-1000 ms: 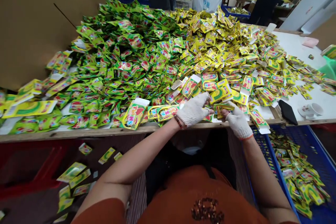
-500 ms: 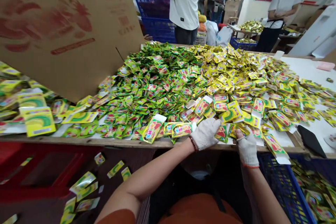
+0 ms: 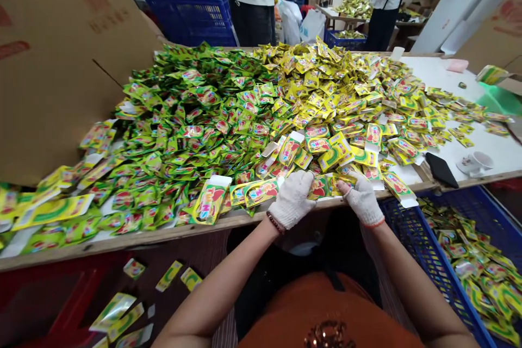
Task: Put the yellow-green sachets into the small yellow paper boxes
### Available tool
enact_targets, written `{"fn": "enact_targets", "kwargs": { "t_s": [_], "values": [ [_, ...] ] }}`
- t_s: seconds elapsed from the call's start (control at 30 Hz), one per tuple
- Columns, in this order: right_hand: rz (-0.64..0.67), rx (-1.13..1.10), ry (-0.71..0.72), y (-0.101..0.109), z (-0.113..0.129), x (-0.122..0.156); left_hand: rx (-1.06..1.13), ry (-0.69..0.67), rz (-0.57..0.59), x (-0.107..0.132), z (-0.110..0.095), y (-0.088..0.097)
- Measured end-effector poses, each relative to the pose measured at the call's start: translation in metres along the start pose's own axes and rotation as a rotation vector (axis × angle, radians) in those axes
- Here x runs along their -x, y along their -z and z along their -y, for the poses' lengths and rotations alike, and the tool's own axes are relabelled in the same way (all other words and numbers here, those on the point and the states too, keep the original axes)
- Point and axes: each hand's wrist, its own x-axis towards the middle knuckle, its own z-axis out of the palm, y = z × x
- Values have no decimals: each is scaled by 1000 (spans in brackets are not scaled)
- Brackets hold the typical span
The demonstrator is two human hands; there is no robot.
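Note:
My left hand (image 3: 292, 198), in a white knitted glove with bare fingertips, is closed at the table's front edge. Its fingertips grip the end of a small green and yellow carton (image 3: 320, 187) with a red fruit print. Facing it, my right hand (image 3: 362, 199), gloved the same way, pinches a small yellow packet (image 3: 341, 178) between thumb and fingers, close to the carton's right end. Whether packet and carton touch is hard to make out. Left of my left hand lie printed cartons, one with an open white flap (image 3: 211, 201). Behind are heaped green packets (image 3: 196, 114) and yellow packets (image 3: 314, 81).
A large cardboard box (image 3: 61, 76) stands at the left. A black phone-like object (image 3: 441, 169) and a cup (image 3: 476, 163) are at the right. Below is a blue crate (image 3: 444, 277) of filled cartons. Cartons (image 3: 114, 310) litter the floor. Two people stand beyond the table.
The view has tilted down and turned right, showing more of the crate and the cup. Both hands stay in nearly the same place on the table, still closed around the small carton and packet.

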Motion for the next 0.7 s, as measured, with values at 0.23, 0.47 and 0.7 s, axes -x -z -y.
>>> {"fn": "enact_targets", "kwargs": {
  "t_s": [0.23, 0.47, 0.7],
  "values": [
    [119, 256, 230, -1, 9, -2, 17, -53, 2, 6, -5, -9],
    [11, 276, 221, -21, -20, -3, 160, -19, -147, 8, 6, -29],
    [48, 286, 285, -16, -16, -5, 64, -60, -256, 10, 8, -41]
  ]
}}
